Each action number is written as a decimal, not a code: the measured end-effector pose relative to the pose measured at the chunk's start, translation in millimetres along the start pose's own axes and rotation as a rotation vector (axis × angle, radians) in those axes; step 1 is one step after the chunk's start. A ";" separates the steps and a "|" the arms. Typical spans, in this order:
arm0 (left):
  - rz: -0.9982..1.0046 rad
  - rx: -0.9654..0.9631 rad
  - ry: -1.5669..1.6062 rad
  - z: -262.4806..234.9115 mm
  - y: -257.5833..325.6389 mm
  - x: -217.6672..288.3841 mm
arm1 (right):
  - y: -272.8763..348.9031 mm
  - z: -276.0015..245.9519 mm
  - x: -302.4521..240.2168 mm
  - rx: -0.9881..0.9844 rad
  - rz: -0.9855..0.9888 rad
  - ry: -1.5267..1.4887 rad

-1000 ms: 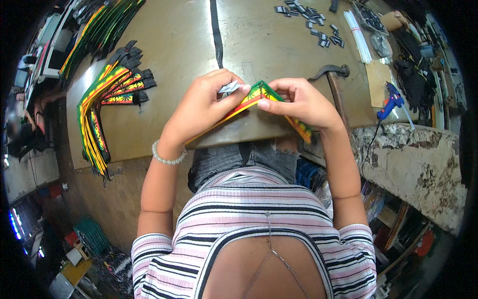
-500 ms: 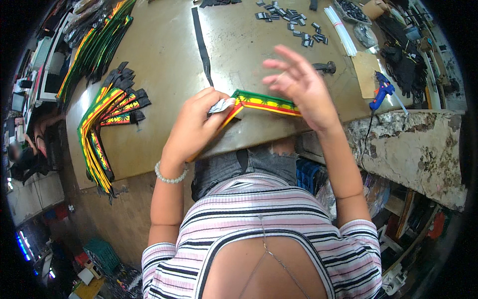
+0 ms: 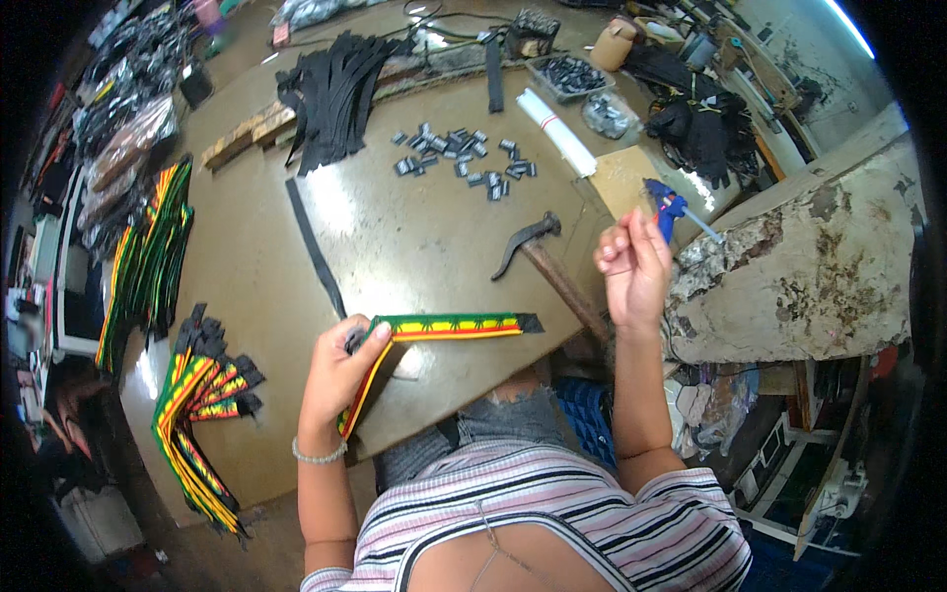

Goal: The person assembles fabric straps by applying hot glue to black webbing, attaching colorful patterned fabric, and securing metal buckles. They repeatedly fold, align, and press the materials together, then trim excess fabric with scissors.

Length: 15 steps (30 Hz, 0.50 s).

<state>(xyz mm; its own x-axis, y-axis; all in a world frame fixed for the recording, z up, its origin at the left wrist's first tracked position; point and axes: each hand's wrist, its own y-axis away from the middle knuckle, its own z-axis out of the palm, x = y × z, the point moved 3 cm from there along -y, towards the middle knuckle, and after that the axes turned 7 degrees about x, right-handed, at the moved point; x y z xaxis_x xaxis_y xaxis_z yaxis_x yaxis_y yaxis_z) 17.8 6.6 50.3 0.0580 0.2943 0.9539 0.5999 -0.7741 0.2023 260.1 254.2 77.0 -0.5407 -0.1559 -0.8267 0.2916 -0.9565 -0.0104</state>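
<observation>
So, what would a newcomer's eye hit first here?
The green, yellow and red band, pinched at its bend by the left hand near the front of the table. Next, the blue glue gun at the right, close by the raised right hand. Finally, the fanned pile of similar bands, at the table's left.

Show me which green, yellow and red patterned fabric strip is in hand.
The bent green, yellow and red fabric strip, pinched in the left hand; the other strips lie bundled farther left, untouched.
</observation>
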 end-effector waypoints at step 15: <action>-0.035 0.111 0.215 16.8 -47.6 -7.3 | -298.9 -73.0 -36.7 0.314 -0.119 2.001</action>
<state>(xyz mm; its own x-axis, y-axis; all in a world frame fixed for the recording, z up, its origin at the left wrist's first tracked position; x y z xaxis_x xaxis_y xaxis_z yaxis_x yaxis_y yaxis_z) 2.2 50.7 30.0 -0.1286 0.1843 0.9744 0.6834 -0.6955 0.2217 250.4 563.9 69.3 0.9775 0.1252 -0.1698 0.0894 -0.9748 -0.2044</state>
